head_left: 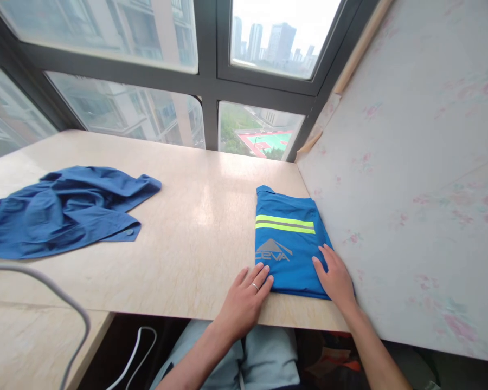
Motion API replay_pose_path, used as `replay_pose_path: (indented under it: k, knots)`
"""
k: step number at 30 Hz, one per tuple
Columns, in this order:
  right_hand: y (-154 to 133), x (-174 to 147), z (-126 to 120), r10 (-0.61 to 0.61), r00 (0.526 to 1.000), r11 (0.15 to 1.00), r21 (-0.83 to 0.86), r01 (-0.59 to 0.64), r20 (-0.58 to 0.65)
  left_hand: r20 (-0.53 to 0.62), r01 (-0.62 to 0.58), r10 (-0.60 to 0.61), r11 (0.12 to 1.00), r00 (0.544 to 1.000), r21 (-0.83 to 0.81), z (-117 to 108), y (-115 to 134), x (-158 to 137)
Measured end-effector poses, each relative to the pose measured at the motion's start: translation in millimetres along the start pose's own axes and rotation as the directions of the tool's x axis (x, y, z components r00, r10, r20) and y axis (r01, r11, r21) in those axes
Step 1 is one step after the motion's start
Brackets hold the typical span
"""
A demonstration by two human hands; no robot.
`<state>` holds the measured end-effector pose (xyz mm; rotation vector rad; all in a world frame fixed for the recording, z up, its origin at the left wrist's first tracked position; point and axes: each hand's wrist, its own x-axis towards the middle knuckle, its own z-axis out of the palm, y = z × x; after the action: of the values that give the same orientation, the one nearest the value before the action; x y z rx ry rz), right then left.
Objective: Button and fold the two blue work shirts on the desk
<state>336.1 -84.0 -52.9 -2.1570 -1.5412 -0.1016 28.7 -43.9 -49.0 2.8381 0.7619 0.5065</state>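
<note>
A bright blue shirt, folded into a flat rectangle, lies on the counter against the right wall. Two yellow-green stripes with a grey band between them cross it, and a grey CEVA print sits lower down. My left hand rests with its fingertips on the lower left edge of the folded shirt; a ring is on one finger. Along the right edge of the shirt, my right hand lies with fingers spread and the fingertips touching the cloth. Neither hand grips the fabric.
A crumpled darker blue garment with a button lies at the left of the marble-patterned counter. A grey cable arches over the lower left. Windows rise behind; a floral-papered wall bounds the right side.
</note>
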Motion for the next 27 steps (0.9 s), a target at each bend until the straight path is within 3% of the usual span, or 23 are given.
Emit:
replay_pose_path:
  k: [5,9,12,14,17,19,21,23,25,27]
  knots:
    - [8.9,-0.6,1.7,-0.032,0.999,0.999,-0.002,0.032,0.011,0.11,0.021,0.002,0.978,0.994,-0.209,-22.4,-4.1,-8.3]
    - [25.5,1.2,11.2,-0.055,0.998,0.999,0.0,0.055,0.014,0.097,0.052,-0.004,0.862,0.995,-0.505,-38.6,-17.8,-8.9]
    - [44.2,7.1,20.1,-0.078,0.997,0.997,0.017,0.077,0.015,0.045,0.184,-0.206,0.725,0.977,-0.664,-44.9,-41.5,-9.0]
    - [53.0,14.4,22.8,-0.068,0.997,0.997,0.026,0.067,0.034,-0.019,0.284,-0.418,0.648,0.908,-0.707,-48.5,-61.9,-12.7]
    - [42.5,30.9,18.0,-0.056,0.997,0.998,0.041,0.053,0.058,-0.142,0.345,-0.64,0.572,0.755,-0.744,-54.5,-91.4,-24.7]
    - [11.4,45.5,11.7,-0.086,0.996,0.993,0.082,0.085,0.006,-0.179,0.356,-0.727,0.516,0.663,-0.78,-57.6,-105.4,-34.3]
    - [-39.0,63.0,8.7,-0.157,0.984,0.972,0.162,0.168,-0.082,-0.173,0.343,-0.783,0.444,0.598,-0.828,-58.9,-112.9,-41.4]
    - [-103.7,82.6,13.7,-0.243,0.966,0.92,0.293,0.259,-0.09,-0.167,0.326,-0.812,0.4,0.559,-0.857,-58.1,-115.1,-44.1]
    - [-175.5,102.6,28.1,-0.355,0.933,0.827,0.445,0.344,-0.06,-0.19,0.34,-0.819,0.419,0.541,-0.842,-56.2,-114.6,-42.9]
    - [-248.0,120.5,50.0,-0.506,0.862,0.724,0.548,0.419,0.01,-0.22,0.374,-0.82,0.458,0.528,-0.807,-54.2,-113.6,-40.0]
